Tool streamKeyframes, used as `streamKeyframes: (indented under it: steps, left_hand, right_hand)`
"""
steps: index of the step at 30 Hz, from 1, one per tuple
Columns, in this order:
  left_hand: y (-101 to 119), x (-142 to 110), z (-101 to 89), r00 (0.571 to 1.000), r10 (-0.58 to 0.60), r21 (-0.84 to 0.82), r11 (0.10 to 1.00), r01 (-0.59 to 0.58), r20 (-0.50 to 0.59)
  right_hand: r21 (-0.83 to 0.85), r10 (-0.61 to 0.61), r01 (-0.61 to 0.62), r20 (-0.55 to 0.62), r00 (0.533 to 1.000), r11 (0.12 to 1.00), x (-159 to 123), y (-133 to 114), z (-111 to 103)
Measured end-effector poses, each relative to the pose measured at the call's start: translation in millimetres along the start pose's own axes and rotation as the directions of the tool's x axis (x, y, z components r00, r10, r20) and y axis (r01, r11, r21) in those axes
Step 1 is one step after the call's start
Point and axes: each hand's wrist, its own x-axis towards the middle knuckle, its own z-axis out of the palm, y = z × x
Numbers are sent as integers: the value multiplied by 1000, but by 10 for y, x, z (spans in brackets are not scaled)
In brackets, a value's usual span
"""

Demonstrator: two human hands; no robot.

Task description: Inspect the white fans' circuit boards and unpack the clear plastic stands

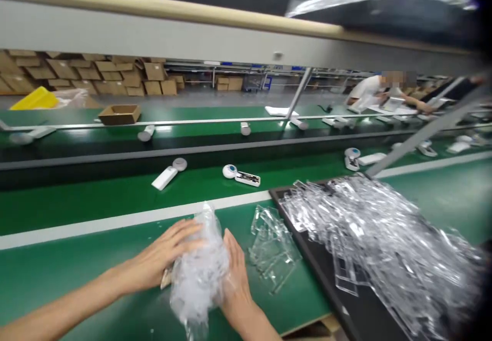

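Observation:
A crumpled bundle of clear plastic film point(200, 274) is pressed between my two hands above the green bench. My left hand point(169, 254) grips it from the left, fingers laid over its upper side. My right hand point(235, 279) is against its right side, with the fingers pointing up and partly hidden behind the film. A small beige piece point(166, 278) shows below my left hand; I cannot tell what it is. Right of my right hand lies a loose pile of clear plastic frames point(272, 249) on the bench.
A black tray point(369, 305) heaped with clear plastic pieces point(357, 223) stands at right. White devices with round heads point(246, 178) lie along the green conveyor point(115, 192) ahead. An open cardboard box point(120, 114) sits farther back. A co-worker point(369, 90) is at far right. A shelf beam point(192, 28) crosses overhead.

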Motion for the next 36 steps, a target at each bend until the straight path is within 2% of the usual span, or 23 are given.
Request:
streamKeyframes:
  steps: [2,3,6,9,10,11,13,15,16,18,20,21,23,24,25,26,27,28,29,30,31,33,36]
  left_hand:
    - [-458,-381,23,997,53,177,982,-62,56]
    - [-643,-533,53,992,77,232,968,-98,98]
    - [-952,-813,132,972,127,283,942,-181,200]
    - [-963,-926,155,949,211,237,934,-267,236]
    - [-937,-955,165,943,234,218,933,-286,237]
    - [-908,-983,184,944,241,208,935,-288,226]
    - [-850,-1030,250,956,224,204,943,-262,191]
    - [-795,-1040,335,967,203,212,949,-233,157]
    - [-769,-1027,372,968,199,219,948,-230,152]
    - [-729,-988,414,963,208,233,941,-244,169]
    - [-704,-983,404,964,191,258,937,-236,187]
    - [-694,-1012,383,969,159,270,941,-206,188]
    - [-665,-1137,322,994,-6,283,959,-26,112]
    - [-641,-1221,292,988,-154,258,956,142,27]
    - [-611,-1304,266,941,-332,184,922,339,-72]
    - [-577,-1375,247,842,-516,60,846,530,-158]
    - [-543,-1424,238,707,-679,-96,731,675,-196]
    - [-514,-1446,240,571,-802,-256,598,760,-175]
    - [-494,-1441,253,474,-875,-388,473,791,-102]
    - [-485,-1412,274,425,-905,-480,377,792,-10]
    - [-489,-1367,302,419,-905,-537,317,782,77]
    - [-535,-1254,360,477,-862,-600,292,745,172]
    - [-682,-1102,386,551,-817,-646,328,689,172]
  right_hand:
    - [-81,-96,111,170,981,990,180,-167,321]
    - [-114,-128,164,275,953,980,227,-231,424]
    - [-172,-125,251,531,838,952,258,-343,471]
    - [-200,-36,230,676,736,952,282,-384,219]
    - [-215,10,193,693,720,957,324,-398,111]
    - [-228,70,125,692,718,966,391,-417,10]
    - [-200,203,-92,657,726,975,607,-478,-127]
    - [-99,290,-298,642,710,949,900,-570,-134]
    - [-52,295,-351,664,687,935,1054,-624,-89]
    - [-56,271,-347,743,612,936,1326,-733,66]
    - [-111,246,-271,808,535,956,1495,-815,246]
    - [-125,233,-237,826,513,963,1533,-835,324]
    - [-110,203,-202,825,527,973,1526,-826,438]
    - [-93,188,-195,812,553,976,1494,-799,472]
    - [-81,176,-187,798,577,979,1453,-764,493]
    - [-71,165,-178,785,597,981,1411,-726,505]
    - [-62,155,-169,774,614,984,1373,-691,511]
    - [-54,144,-160,765,627,986,1342,-664,513]
    - [-44,132,-152,759,638,987,1320,-647,514]
    - [-34,121,-146,753,647,989,1306,-640,512]
    - [-27,116,-144,745,657,989,1301,-642,508]
    - [-23,121,-152,726,677,988,1308,-664,488]
    - [-44,158,-179,705,691,983,1349,-723,437]
